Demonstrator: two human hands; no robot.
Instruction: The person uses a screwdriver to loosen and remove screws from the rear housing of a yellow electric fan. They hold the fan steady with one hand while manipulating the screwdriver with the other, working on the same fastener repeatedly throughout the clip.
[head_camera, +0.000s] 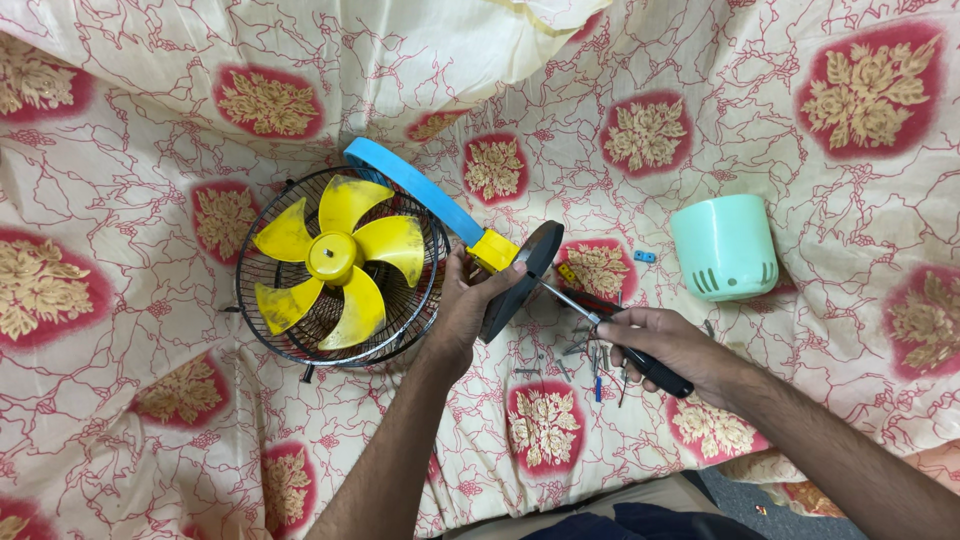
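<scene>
On a floral bedsheet (150, 420), a yellow-bladed fan (335, 262) is lying grille-up. The left hand (465, 305) is clamping its grip on the dark round base (520, 280); the right hand (670, 345) is gripping a screwdriver (600, 325) against it. A slipping tip risks jabbing the left fingers, and loose screws (590, 365) may be sinking into the folds.

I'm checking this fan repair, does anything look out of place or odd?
Yes. The fan lies on its back with no front guard over its yellow blades. Loose screws lie scattered on the cloth near the right hand, and a mint-green cover sits detached.
</scene>
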